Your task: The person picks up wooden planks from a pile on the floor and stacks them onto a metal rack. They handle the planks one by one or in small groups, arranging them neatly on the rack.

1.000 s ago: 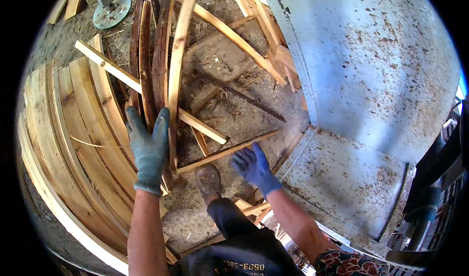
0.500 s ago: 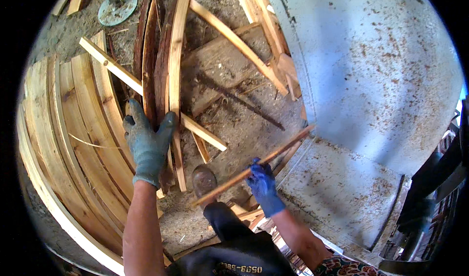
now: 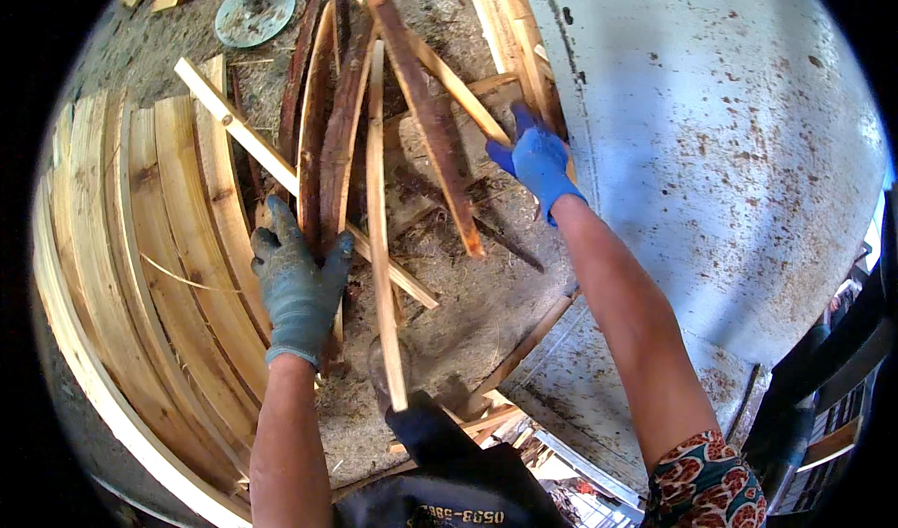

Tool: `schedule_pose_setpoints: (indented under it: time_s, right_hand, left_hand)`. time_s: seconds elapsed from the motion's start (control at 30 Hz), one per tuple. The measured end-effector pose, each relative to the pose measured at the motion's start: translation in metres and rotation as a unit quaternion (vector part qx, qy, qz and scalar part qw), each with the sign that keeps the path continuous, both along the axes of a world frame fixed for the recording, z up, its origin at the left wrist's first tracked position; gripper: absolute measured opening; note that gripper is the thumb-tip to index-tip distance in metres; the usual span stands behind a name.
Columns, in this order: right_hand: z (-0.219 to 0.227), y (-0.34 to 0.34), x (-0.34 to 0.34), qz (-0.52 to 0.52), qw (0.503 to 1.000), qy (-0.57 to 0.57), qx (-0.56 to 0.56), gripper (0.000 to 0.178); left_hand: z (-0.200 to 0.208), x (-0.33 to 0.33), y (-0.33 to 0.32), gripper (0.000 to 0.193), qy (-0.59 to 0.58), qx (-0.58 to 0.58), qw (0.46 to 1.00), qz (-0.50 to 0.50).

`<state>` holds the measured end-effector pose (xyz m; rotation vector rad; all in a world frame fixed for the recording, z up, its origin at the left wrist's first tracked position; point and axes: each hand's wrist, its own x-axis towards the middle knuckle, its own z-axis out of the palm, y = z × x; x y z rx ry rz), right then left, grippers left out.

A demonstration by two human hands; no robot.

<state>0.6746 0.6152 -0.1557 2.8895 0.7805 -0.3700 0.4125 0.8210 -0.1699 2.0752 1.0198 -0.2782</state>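
My left hand (image 3: 299, 280), in a grey-green glove, rests on the near ends of several bark-edged wood strips (image 3: 346, 126). Its fingers and thumb are spread. My right hand (image 3: 543, 161), in a blue glove, reaches out beside the pale metal panel, fingers extended and holding nothing visible. Its fingertips are near the end of a light wood stick (image 3: 458, 88). A dark bark-covered strip (image 3: 421, 107) slants between my hands; whether it is resting or in the air I cannot tell. A pale narrow slat (image 3: 379, 219) points toward me right of my left hand.
Long planed boards (image 3: 178, 247) lie side by side at the left. A pale, rust-spotted metal panel (image 3: 692, 154) fills the right side. A round metal foot (image 3: 254, 14) stands at the far left on the dusty floor. My shoe is partly hidden behind the pale slat.
My right hand has let go of the thin strip and moved far forward. The bark-covered strip now slants across the pile. The pale slat has shifted right and nearer; my left hand stays about in place.
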Motion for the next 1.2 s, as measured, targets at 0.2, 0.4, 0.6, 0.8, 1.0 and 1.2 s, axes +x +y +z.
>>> schedule_pose_setpoints:
  time_s: [0.2, 0.4, 0.6, 0.8, 1.0, 1.2]
  right_hand:
    - [0.0, -0.028, -0.126, -0.271, 0.844, 0.336, 0.32, 0.043]
    - [0.011, -0.052, -0.199, -0.338, 0.708, 0.464, 0.412, 0.038]
    - [-0.037, -0.102, -0.14, -0.144, 0.98, 0.102, 0.095, 0.054]
    - [-0.035, -0.103, -0.164, -0.376, 0.864, 0.329, 0.068, 0.049]
    - [0.017, -0.148, -0.218, -0.591, 0.554, 0.395, 0.434, 0.024]
    - [0.016, -0.165, -0.194, -0.46, 0.678, 0.412, 0.398, 0.037]
  left_hand:
    - [-0.005, 0.001, 0.002, 0.095, 0.033, 0.009, 0.999, -0.005]
    - [-0.006, -0.003, 0.006, 0.097, 0.012, 0.007, 1.0, -0.017]
    - [-0.009, -0.004, 0.005, 0.098, -0.019, 0.007, 0.999, -0.036]
    - [-0.005, -0.003, 0.012, 0.099, 0.013, -0.014, 0.999, -0.047]
    - [0.002, -0.001, 0.013, 0.1, 0.037, -0.045, 0.998, -0.027]
    - [-0.029, -0.013, -0.001, 0.102, -0.015, -0.038, 0.999, -0.008]
